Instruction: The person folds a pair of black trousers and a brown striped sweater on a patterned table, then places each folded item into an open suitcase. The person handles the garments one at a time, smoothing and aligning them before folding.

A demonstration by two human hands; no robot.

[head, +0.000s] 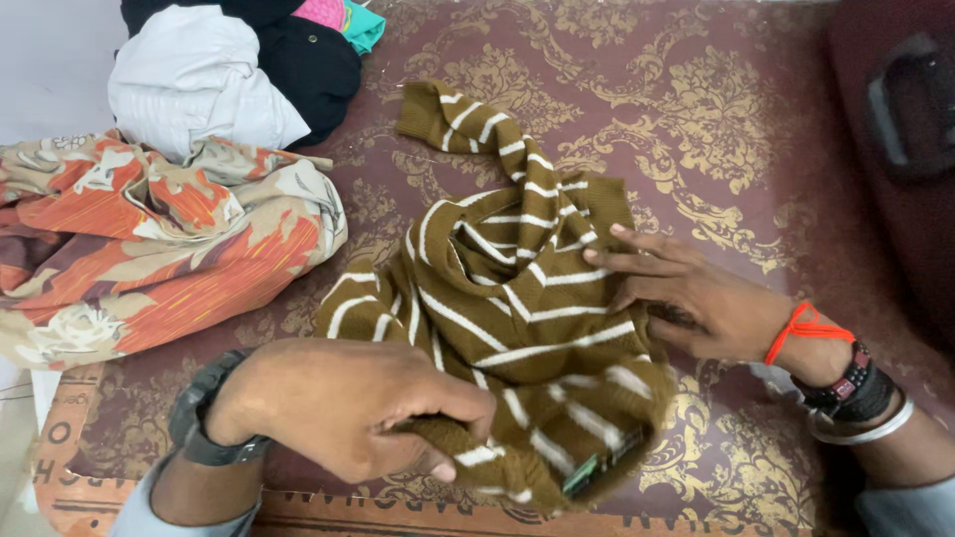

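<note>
Left hand (353,403) pinches the sweater (507,308) hem, right hand (686,293) flat, fingers spread on it. Lopsided pull could bunch the far sleeve, I'd guess.

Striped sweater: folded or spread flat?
Partly folded: the sweater lies bunched, one sleeve trailing out. Left hand grips its hem; right hand presses on it.

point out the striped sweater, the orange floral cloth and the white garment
striped sweater (517,298), head view, on its folded middle
orange floral cloth (149,239), head view, on its crumpled centre
white garment (194,80), head view, on its bunched top
</note>
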